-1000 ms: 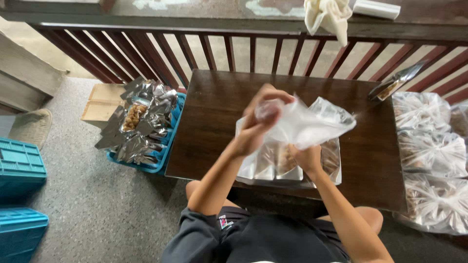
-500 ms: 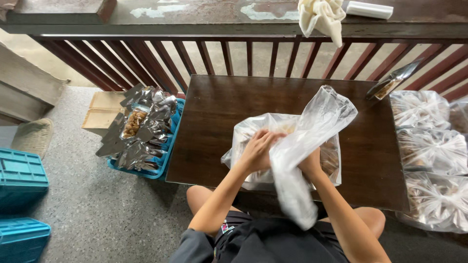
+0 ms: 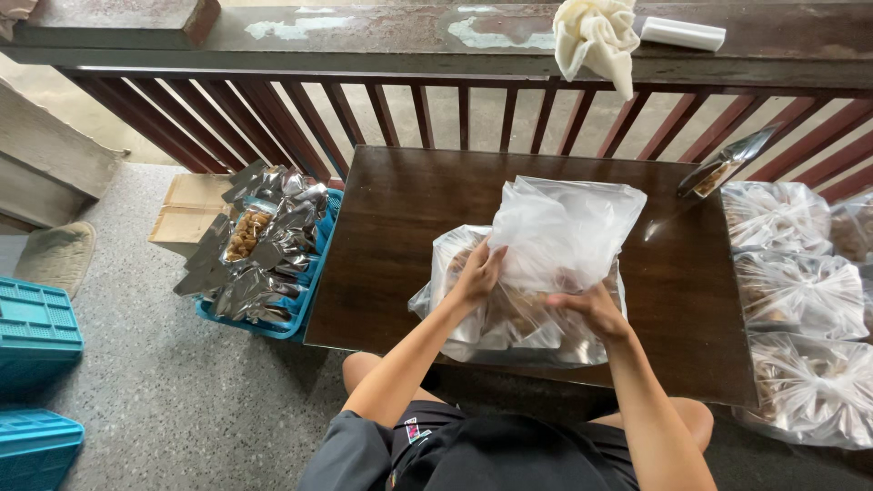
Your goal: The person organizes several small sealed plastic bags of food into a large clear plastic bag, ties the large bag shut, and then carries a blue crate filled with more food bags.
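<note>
A large clear plastic bag (image 3: 564,227) stands open and puffed up over a stack of silvery snack pouches (image 3: 514,323) on the dark wooden table (image 3: 391,236). My left hand (image 3: 477,273) grips the bag's left edge. On the bag's lower right, my right hand (image 3: 591,309) holds its rim against the pouches. The pouches are partly inside the plastic, and their tops are hidden by it.
A blue crate (image 3: 273,250) full of silvery pouches sits on the floor left of the table, with a cardboard box (image 3: 186,214) behind it. Tied clear bags of packed pouches (image 3: 800,291) lie at the right. A wooden railing (image 3: 455,114) runs behind, with a cloth (image 3: 596,36) on it. Teal crates (image 3: 36,327) are at far left.
The bag was first held up crumpled in both hands, then hung loose; now it is spread open and billowed over the pouch stack, with both hands lower at its edges.
</note>
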